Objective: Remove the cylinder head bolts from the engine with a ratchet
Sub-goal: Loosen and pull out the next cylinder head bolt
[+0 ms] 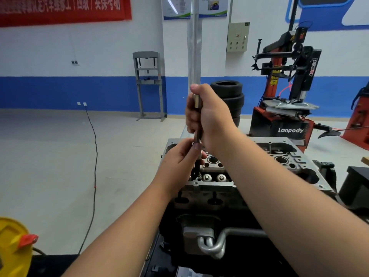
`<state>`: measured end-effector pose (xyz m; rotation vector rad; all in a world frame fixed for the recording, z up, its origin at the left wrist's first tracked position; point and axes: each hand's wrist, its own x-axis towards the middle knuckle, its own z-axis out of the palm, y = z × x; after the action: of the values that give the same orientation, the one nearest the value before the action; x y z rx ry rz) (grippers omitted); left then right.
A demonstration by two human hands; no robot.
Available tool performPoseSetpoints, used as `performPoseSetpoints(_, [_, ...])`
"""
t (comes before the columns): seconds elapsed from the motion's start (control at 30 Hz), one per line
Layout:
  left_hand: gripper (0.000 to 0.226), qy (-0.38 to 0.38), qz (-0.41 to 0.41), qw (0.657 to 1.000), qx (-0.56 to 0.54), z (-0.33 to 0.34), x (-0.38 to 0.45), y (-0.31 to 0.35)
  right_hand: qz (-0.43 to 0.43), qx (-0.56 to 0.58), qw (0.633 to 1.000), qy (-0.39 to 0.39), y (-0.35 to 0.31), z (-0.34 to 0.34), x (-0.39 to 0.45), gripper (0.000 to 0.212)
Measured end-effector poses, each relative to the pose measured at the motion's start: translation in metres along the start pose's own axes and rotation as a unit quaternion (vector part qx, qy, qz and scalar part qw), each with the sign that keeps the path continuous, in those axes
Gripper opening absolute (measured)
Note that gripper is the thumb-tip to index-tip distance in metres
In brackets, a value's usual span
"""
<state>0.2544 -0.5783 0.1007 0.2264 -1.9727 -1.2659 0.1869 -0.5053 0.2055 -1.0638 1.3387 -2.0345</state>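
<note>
The engine's cylinder head (287,160) lies in front of me on a stand, its valve gear exposed. A long metal tool, a socket extension (197,136), stands upright over the head's near left corner. My right hand (209,114) grips its upper part, thumb on top. My left hand (179,162) pinches its lower shaft just above the head. The tool's tip and the bolt under it are hidden by my left hand. No ratchet handle shows.
A red and black tyre changer (287,92) stands behind the engine on the right, with stacked tyres (229,96) beside it. A grey shop press (148,84) stands at the wall. A black cable (93,176) crosses the floor; a yellow container (14,246) sits at bottom left.
</note>
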Motion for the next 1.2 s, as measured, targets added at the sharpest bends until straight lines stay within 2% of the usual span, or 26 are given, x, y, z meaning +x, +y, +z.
performPoseSetpoints(0.1, [0.023,0.003,0.002,1.0,0.015,0.0,-0.001,0.004,-0.094,-0.029,0.988,0.119,0.005,0.011,-0.003,0.026])
performPoseSetpoints(0.17, [0.021,0.004,-0.002,1.0,0.01,0.0,-0.001,0.004,-0.112,-0.038,0.985,0.128,0.005,0.012,-0.003,0.024])
performPoseSetpoints(0.23, [0.016,0.005,-0.008,1.0,-0.012,-0.001,0.0,0.002,-0.076,-0.031,0.994,0.07,0.0,0.008,-0.001,0.031])
performPoseSetpoints(0.37, [0.022,-0.02,-0.031,0.998,-0.049,-0.001,0.002,0.001,0.056,-0.01,0.99,-0.126,-0.019,-0.011,0.012,0.041])
performPoseSetpoints(0.43, [0.022,-0.031,-0.03,0.998,-0.053,-0.001,0.002,0.001,0.057,-0.011,0.987,-0.148,-0.02,-0.015,0.014,0.04])
performPoseSetpoints(0.5, [0.021,-0.021,-0.025,0.998,-0.053,-0.001,0.002,0.002,0.017,-0.016,0.994,-0.11,-0.013,-0.011,0.011,0.036])
performPoseSetpoints(0.57, [0.017,-0.006,-0.014,0.999,-0.048,0.0,0.002,0.0,-0.042,-0.041,0.998,-0.039,0.001,-0.005,0.005,0.033])
performPoseSetpoints(0.67, [0.008,0.022,-0.012,0.998,-0.058,0.0,0.004,-0.002,-0.105,-0.088,0.99,0.045,0.022,-0.003,-0.004,0.034])
performPoseSetpoints(0.73, [0.02,0.04,-0.011,0.997,-0.062,0.001,0.006,-0.003,-0.13,-0.083,0.987,0.044,0.027,-0.005,-0.007,0.024])
performPoseSetpoints(0.8, [0.023,0.037,-0.006,0.997,-0.065,0.0,0.007,-0.004,-0.126,-0.075,0.989,0.003,0.025,-0.008,-0.006,0.022])
performPoseSetpoints(0.9, [0.017,0.008,-0.017,0.996,-0.082,-0.001,0.006,-0.004,-0.083,-0.068,0.992,-0.07,0.022,-0.015,-0.001,0.037])
performPoseSetpoints(1.0, [0.024,-0.005,-0.034,0.997,-0.068,0.0,0.007,-0.006,-0.088,-0.061,0.993,-0.05,0.027,-0.02,0.005,0.047])
performPoseSetpoints(1.07, [0.024,-0.002,-0.027,0.998,-0.052,0.001,0.008,-0.005,-0.144,-0.147,0.978,-0.024,0.034,-0.025,0.005,0.038])
performPoseSetpoints(1.13, [0.02,0.008,-0.017,0.999,-0.037,0.0,0.008,-0.004,-0.203,-0.262,0.943,-0.016,0.046,-0.032,0.004,0.022])
performPoseSetpoints(1.2, [0.015,0.029,-0.018,0.999,-0.03,-0.001,0.009,-0.007,-0.258,-0.333,0.907,0.008,0.057,-0.04,0.004,0.017])
